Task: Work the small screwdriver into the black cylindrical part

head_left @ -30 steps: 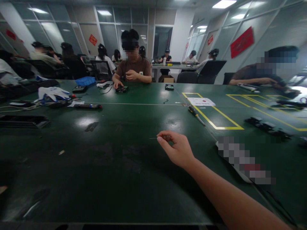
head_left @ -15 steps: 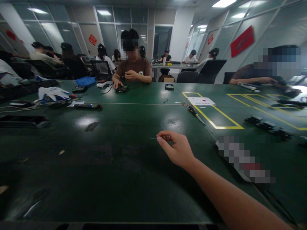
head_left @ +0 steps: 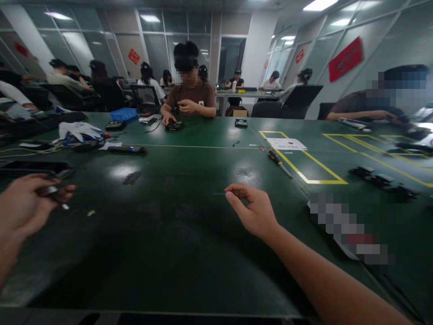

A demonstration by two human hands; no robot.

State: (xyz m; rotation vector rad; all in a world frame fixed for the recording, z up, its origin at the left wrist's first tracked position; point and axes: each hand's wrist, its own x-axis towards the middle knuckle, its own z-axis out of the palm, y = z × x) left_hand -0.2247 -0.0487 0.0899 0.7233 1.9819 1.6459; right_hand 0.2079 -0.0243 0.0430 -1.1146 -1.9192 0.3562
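From the left edge my left hand [head_left: 29, 203] reaches in, its fingers closed around a small dark object with a silvery part [head_left: 51, 190]; blur and the fingers hide its kind. A white tip shows below those fingers. Near the middle of the green table [head_left: 162, 266], my right hand [head_left: 255, 210] grips a small screwdriver [head_left: 241, 193] by its reddish-brown, see-through handle. Its thin shaft points left past my thumb. A wide gap lies between my two hands.
A yellow-and-black screwdriver [head_left: 280, 164] lies beyond my right hand. At the right are a blurred-out grey strip [head_left: 334, 225] and black parts [head_left: 382, 180]. White gloves [head_left: 79, 132], a blue basket [head_left: 123, 114] and a black tray [head_left: 64, 169] lie left. A co-worker [head_left: 192, 97] sits opposite.
My left hand has come into view at the left with the small object in its fingers. My right hand keeps its hold on the small screwdriver; the view has shifted slightly.
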